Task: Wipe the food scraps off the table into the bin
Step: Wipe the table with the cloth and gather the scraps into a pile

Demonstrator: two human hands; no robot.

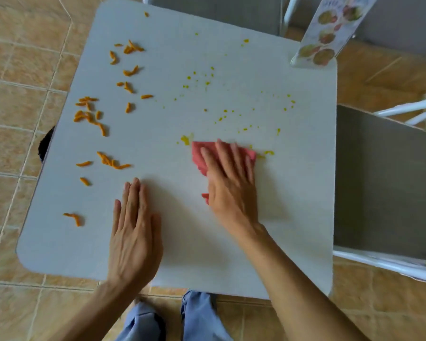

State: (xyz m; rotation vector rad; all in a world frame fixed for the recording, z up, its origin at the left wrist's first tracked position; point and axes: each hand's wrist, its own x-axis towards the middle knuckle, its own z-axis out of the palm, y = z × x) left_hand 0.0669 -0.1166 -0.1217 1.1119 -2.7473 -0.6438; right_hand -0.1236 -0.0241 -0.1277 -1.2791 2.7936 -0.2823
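Your pale grey table (231, 254) fills most of the view, square with rounded corners, standing on a tan tiled floor (17, 57). A grey chair seat with a white metal frame (381, 183) sits just beside the table's right edge, and another grey chair (219, 11) stands at the far edge. A laminated menu card with food pictures (330, 33) stands tilted at the far right corner.

Your left hand (135, 232) lies flat, palm down, on the near part of the table, fingers straight and pressed together, holding nothing. Your right hand (229, 183) presses flat on a pink cloth (202, 153) near the middle of the table, fingers slightly spread over it; the cloth shows beyond your fingertips and at the heel of your palm.

The food scraps are in two groups. Orange strips (103, 119) lie scattered down the left side of the table, from the far left corner to near your left hand, well apart from the cloth. Small yellow specks and smears (207, 82) dot the middle and right, with some smears touching the cloth's far edge.

A dark rounded shape (46, 143) pokes out from under the table's left edge; you cannot tell what it is. Your blue trouser legs (199, 316) show below the near edge.
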